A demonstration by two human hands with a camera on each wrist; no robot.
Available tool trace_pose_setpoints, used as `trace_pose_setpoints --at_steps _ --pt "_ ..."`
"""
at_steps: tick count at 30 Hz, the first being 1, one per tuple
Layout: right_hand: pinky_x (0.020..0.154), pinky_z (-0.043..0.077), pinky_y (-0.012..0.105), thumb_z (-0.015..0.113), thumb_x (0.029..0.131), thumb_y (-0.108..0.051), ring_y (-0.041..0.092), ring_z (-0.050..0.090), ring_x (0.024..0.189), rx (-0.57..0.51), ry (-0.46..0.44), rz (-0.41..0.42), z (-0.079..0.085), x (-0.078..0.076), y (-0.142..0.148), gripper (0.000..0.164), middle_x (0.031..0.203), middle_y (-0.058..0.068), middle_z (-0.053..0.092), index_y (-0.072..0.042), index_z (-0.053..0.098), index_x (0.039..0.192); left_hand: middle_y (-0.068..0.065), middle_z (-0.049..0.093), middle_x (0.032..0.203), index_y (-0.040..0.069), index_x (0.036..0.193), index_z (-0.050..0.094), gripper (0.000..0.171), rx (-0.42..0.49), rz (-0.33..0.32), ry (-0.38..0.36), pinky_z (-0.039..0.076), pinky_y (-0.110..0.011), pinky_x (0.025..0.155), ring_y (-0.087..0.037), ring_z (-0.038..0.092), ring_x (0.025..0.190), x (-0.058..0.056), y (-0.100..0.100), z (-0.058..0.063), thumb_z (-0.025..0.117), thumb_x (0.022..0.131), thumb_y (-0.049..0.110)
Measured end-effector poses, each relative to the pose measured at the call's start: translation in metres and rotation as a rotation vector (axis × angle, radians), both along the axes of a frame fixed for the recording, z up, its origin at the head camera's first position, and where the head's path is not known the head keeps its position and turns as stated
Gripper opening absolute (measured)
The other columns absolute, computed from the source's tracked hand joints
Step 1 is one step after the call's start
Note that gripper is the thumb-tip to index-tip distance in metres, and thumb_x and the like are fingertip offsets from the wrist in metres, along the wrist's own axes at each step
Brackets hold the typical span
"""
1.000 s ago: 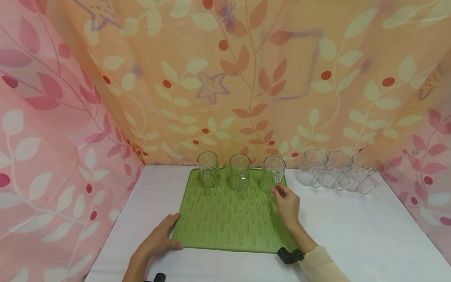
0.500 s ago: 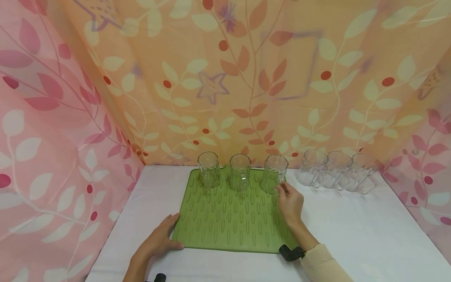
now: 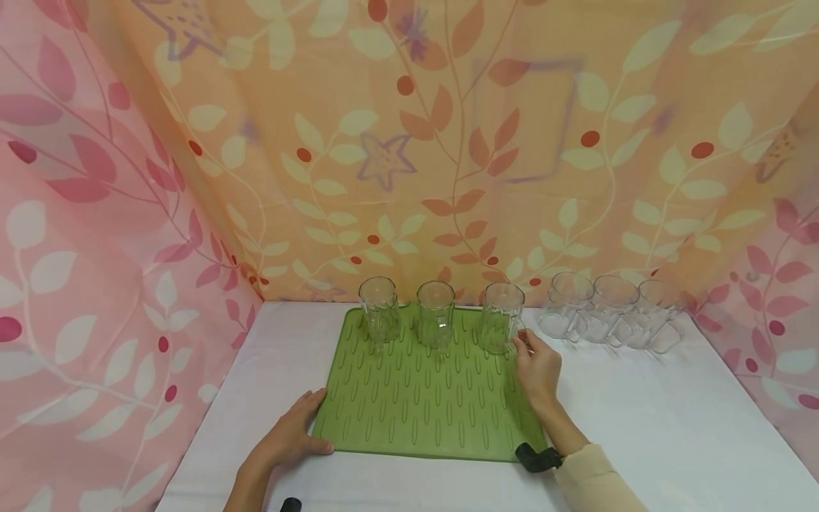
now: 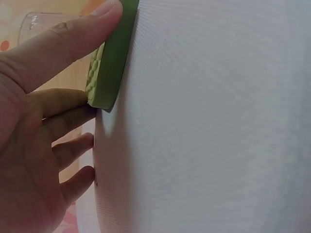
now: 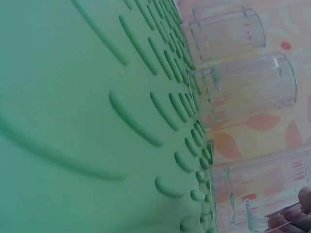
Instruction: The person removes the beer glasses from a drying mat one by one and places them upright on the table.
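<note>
A green ridged mat (image 3: 422, 405) lies on the white table. Along its back stand a left clear glass mug (image 3: 379, 309), a middle mug (image 3: 435, 313) and a right mug (image 3: 501, 316), all upright. My right hand (image 3: 539, 366) pinches the right mug's handle; in the right wrist view, fingertips (image 5: 304, 196) show at that handle. My left hand (image 3: 291, 430) rests at the mat's front left corner, its fingers extended along the left side and its thumb at the front edge. The left wrist view shows the thumb (image 4: 63, 41) against the mat's edge (image 4: 114, 73).
Further right on the white tablecloth (image 3: 659, 427), several-patterned cloth walls behind, stands a close row of three more clear mugs (image 3: 611, 309) with handles toward the front right. Orange leaf-patterned cloth (image 3: 435, 178) hangs right behind the mugs.
My right hand has moved a little to the right, and the right mug has shifted right with it, away from the middle mug. My left hand has stayed in place.
</note>
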State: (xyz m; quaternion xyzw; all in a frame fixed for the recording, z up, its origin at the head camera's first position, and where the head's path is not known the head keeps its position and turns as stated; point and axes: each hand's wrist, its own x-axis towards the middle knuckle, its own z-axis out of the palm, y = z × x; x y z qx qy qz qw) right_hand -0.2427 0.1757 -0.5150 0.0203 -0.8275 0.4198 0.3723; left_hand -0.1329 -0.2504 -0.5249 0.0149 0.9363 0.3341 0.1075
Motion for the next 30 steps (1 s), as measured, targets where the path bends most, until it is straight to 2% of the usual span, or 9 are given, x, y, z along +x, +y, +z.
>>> trace_pose_setpoints --at_steps 3,7,19,21,27,30 --pt "0.065 0.057 0.016 0.072 0.083 0.003 0.036 0.073 0.072 0.006 0.016 0.014 0.0 0.0 0.003 0.007 0.082 0.023 0.073 0.008 0.071 0.087 -0.021 0.035 0.155 0.003 0.149 0.036 0.111 -0.005 -0.001 0.002 0.021 -0.066 0.115 -0.045 0.022 0.146 0.0 0.0 0.0 0.091 0.056 0.025" --pt "0.067 0.039 -0.009 0.074 0.081 0.003 0.036 0.072 0.069 0.008 0.033 0.03 0.001 0.001 0.007 0.01 0.082 0.023 0.073 0.008 0.072 0.09 -0.021 0.034 0.155 0.003 0.149 0.036 0.11 -0.007 -0.001 0.003 0.021 -0.066 0.115 -0.045 0.022 0.146 0.001 0.0 0.001 0.091 0.056 0.026" --pt "0.069 0.04 -0.008 0.074 0.079 0.007 0.035 0.071 0.068 0.009 0.048 0.072 0.01 0.012 0.017 0.017 0.082 0.022 0.074 0.012 0.072 0.095 -0.021 0.034 0.155 0.004 0.149 0.036 0.111 -0.007 0.0 -0.008 0.021 -0.066 0.115 -0.045 0.021 0.146 0.0 0.001 0.0 0.091 0.055 0.027" --pt "0.069 0.041 -0.007 0.074 0.079 0.008 0.029 0.071 0.068 0.01 0.047 0.074 0.011 0.014 0.018 0.017 0.081 0.022 0.074 0.012 0.072 0.096 -0.021 0.034 0.155 0.004 0.149 0.036 0.111 -0.008 0.001 -0.008 0.021 -0.066 0.115 -0.045 0.021 0.146 0.0 0.002 0.001 0.091 0.055 0.027" --pt "0.068 0.044 -0.005 0.074 0.077 0.011 -0.009 0.062 0.072 -0.018 0.07 0.095 0.015 0.017 0.021 0.016 0.078 0.022 0.073 0.012 0.072 0.093 -0.021 0.034 0.155 0.004 0.149 0.036 0.111 -0.008 -0.002 0.001 0.021 -0.066 0.115 -0.045 0.022 0.146 0.0 0.001 0.002 0.091 0.056 0.026" --pt "0.068 0.045 -0.004 0.074 0.077 0.011 -0.015 0.058 0.073 -0.026 0.083 0.109 0.018 0.017 0.021 0.015 0.078 0.022 0.073 0.012 0.072 0.092 -0.021 0.034 0.155 0.004 0.149 0.036 0.111 -0.013 -0.007 0.005 0.021 -0.066 0.115 -0.045 0.022 0.146 0.0 0.001 0.001 0.091 0.056 0.027"
